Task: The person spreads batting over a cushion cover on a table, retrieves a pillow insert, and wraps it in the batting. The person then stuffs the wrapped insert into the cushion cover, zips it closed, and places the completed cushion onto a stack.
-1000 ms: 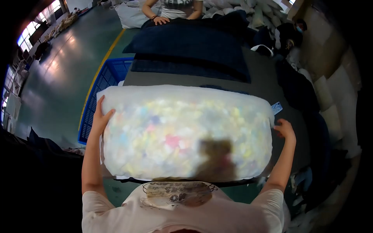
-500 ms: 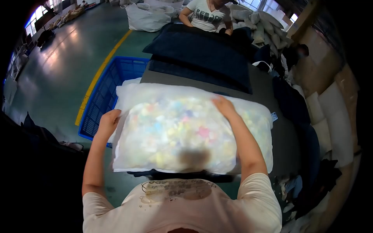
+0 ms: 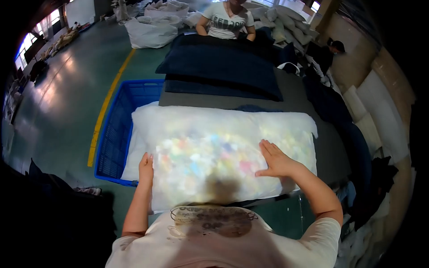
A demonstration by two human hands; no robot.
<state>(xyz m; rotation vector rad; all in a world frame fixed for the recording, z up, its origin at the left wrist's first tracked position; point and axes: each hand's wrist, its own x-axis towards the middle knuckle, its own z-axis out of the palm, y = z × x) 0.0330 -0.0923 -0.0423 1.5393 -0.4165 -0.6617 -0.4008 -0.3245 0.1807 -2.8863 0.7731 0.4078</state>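
Observation:
A white pillow lies across the grey table top, and multicoloured pieces of filling show through its thin cover. My left hand is closed on the pillow's left edge, near its front corner. Flat on top of the pillow, right of the middle, rests my right hand, fingers stretched and thumb apart. More white material shows at the pillow's left, over the blue crate; I cannot tell if it is a separate pillow.
A blue plastic crate stands left of the table. Dark blue cushions lie at the table's far end, with a person behind them. Another person is at the right. Dark fabric hangs along the table's right side.
My right hand has moved toward me over the pillow and now lies flat. My left hand has slid nearer along the left edge. The view has shifted slightly.

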